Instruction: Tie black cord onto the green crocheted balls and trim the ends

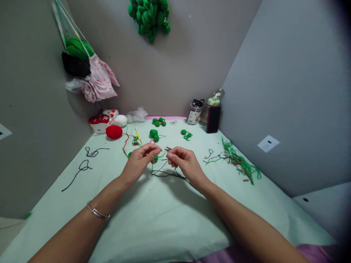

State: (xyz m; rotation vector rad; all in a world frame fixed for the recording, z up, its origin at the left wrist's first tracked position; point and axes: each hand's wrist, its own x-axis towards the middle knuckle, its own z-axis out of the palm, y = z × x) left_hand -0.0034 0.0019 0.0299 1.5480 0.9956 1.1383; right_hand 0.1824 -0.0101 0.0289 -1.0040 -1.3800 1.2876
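By the right hand [183, 160], small scissors [168, 149] are held; only the grey blades are seen, and they are pointed toward the left hand [142, 159]. The right fingers are closed narrowly. At the left hand, the thumb and the forefinger are brought near together; whether a thread is pinched between their tips cannot be told. The two hands are separated by a small gap.

Just below this gap, the black cord [164, 175] is laid in loops on the table [153, 223]; one strand is led up to the right fingers, and the rest is passed under the right wrist. A green piece [156, 159] is partly hidden behind the left fingertips.

Beyond the left hand, a green ball [153, 133] and a hook [138, 135] with yellow handle are placed. Farther to its left, a red ball [114, 132] is seen, and nearer to the person, a loose cord [79, 174] is spread. Beyond the right hand, some green beads [187, 134] are grouped. Well apart to its right, green scraps [241, 163] are heaped, mixed with red bits. Behind them, near the wall, a phone [213, 119] is stood upright beside a cup [194, 115] with pens.
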